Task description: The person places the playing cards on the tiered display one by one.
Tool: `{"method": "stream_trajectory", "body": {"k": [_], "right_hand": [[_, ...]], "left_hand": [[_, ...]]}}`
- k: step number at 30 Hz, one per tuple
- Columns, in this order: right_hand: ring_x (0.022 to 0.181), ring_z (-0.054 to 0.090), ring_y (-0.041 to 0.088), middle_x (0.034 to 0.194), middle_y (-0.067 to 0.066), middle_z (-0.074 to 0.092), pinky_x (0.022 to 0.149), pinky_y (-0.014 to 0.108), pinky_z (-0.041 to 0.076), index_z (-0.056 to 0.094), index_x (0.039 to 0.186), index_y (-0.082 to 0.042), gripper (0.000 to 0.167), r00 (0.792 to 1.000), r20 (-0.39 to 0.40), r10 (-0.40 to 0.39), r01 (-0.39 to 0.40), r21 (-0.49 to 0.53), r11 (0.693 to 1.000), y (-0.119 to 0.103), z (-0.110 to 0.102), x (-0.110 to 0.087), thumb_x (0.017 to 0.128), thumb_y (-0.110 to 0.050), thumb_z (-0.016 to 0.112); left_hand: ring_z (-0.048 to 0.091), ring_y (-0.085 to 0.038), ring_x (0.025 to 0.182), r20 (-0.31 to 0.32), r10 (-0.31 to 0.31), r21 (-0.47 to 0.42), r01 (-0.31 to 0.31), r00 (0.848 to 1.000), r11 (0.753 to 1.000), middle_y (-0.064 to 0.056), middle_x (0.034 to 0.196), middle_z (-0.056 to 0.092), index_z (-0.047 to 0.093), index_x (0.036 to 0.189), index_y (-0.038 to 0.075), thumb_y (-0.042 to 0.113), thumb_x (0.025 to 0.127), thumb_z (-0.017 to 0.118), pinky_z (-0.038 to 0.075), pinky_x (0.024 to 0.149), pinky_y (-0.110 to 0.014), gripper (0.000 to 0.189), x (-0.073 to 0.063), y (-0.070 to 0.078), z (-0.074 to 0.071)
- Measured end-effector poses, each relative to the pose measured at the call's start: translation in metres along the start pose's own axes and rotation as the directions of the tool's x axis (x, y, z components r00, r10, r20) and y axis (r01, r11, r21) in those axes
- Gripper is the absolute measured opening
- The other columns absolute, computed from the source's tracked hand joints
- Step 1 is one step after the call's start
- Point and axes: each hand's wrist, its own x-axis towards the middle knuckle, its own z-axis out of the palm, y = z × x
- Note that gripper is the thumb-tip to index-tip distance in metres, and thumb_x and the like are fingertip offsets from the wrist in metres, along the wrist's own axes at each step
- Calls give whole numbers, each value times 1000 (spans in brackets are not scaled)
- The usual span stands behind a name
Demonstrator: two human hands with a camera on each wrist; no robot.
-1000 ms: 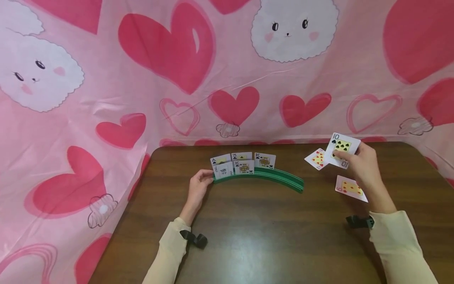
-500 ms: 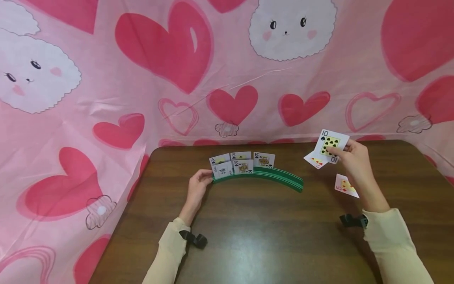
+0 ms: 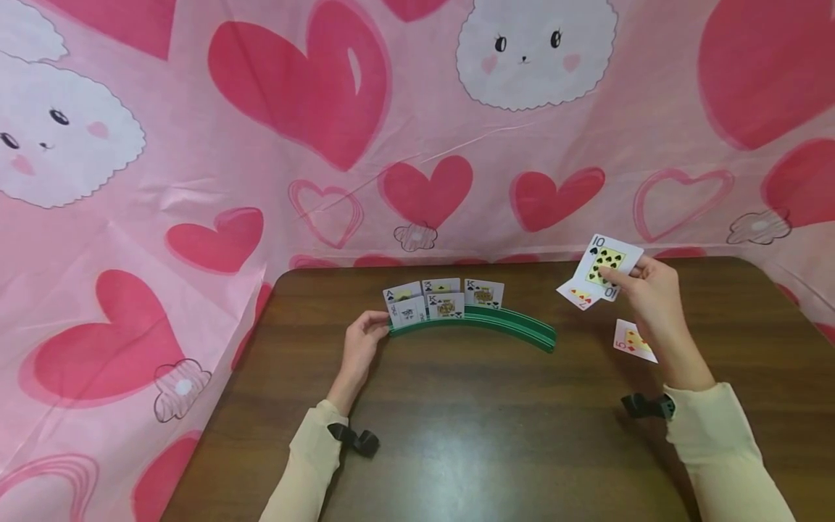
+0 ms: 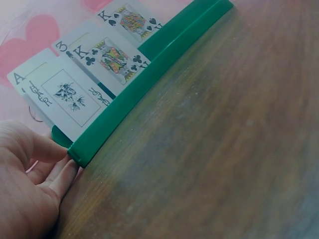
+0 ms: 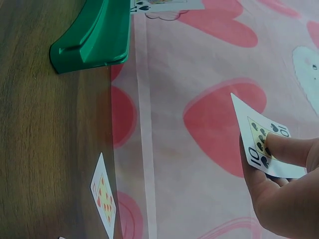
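Observation:
In the head view, my left hand [image 3: 362, 344] grips the left end of a curved green card holder [image 3: 512, 326] between thumb and fingers. Its back row holds an ace [image 3: 399, 292], a three [image 3: 440, 286] and a king of spades [image 3: 484, 293]. In front of them stand a joker [image 4: 67, 99] and a king of clubs [image 4: 112, 62]. My right hand [image 3: 659, 304] pinches a ten of spades [image 3: 616, 254], raised above the table with its face towards me, thumb on the front. The fingers behind that card are mostly hidden.
A red seven [image 3: 579, 295] lies face up near the far table edge, partly covered by the ten in the head view. Closer in, a diamond card [image 3: 631, 339] lies partly behind the right hand. A pink heart-print cloth [image 3: 365, 130] hangs behind the brown table [image 3: 496, 420].
My right hand has moved a little left with the ten of spades, which overlaps more of the red seven. The left hand stays at the holder's end; the whole view has shifted slightly.

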Motion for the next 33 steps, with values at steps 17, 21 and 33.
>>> {"method": "stream_trajectory", "body": {"k": [17, 21, 33], "right_hand": [[71, 69, -1, 79, -14, 74, 66, 13, 53, 72, 86, -24, 28, 1000, 7, -1, 1, 10, 1000, 1, 2, 1, 93, 3, 71], [71, 69, -1, 78, -14, 74, 66, 14, 53, 71, 86, -25, 30, 1000, 13, -2, 2, 8, 1000, 2, 4, 1, 93, 4, 70], [73, 68, -5, 79, -23, 70, 68, 14, 53, 62, 114, -2, 21, 1000, 14, 20, -17, -179, 984, 0, 11, -3, 96, -6, 72]], "left_hand": [[64, -30, 115, 23, -14, 17, 13, 1000, 1000, -25, 127, 65, 65, 119, -11, -8, 100, 55, 49, 98, -33, 22, -18, 34, 0], [63, -30, 116, 21, -13, 15, 12, 1000, 1000, -25, 127, 65, 65, 119, -11, -8, 99, 56, 49, 97, -33, 22, -19, 36, 1], [62, -31, 118, 26, -23, 12, 23, 999, 1000, -24, 128, 65, 65, 120, -10, -8, 100, 56, 48, 100, -36, 22, -18, 35, 1]]}}
